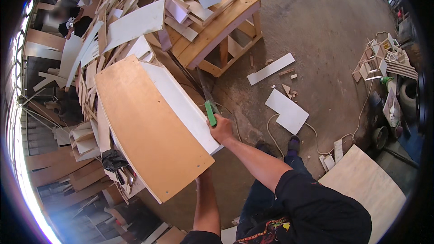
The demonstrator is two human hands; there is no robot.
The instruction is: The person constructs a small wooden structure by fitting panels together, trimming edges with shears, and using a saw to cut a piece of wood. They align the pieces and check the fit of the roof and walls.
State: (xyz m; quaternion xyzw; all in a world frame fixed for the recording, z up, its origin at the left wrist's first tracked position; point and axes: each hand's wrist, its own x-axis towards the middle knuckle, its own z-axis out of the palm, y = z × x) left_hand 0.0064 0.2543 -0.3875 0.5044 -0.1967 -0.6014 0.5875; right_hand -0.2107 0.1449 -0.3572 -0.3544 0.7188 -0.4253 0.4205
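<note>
A long tan wooden panel lies tilted in front of me, with a white board along its right side. My right hand is closed around a green-handled tool at the white board's right edge. A grey, blade-like strip shows beyond the handle, but I cannot make out the tool's exact kind. My left hand reaches beneath the near end of the tan panel, and its fingers are hidden there.
Behind the panel, a wooden workbench bears stacked offcuts. A heap of boards fills the left, with another person beyond it. White offcuts and a cable lie on the floor; a pale board is at my right.
</note>
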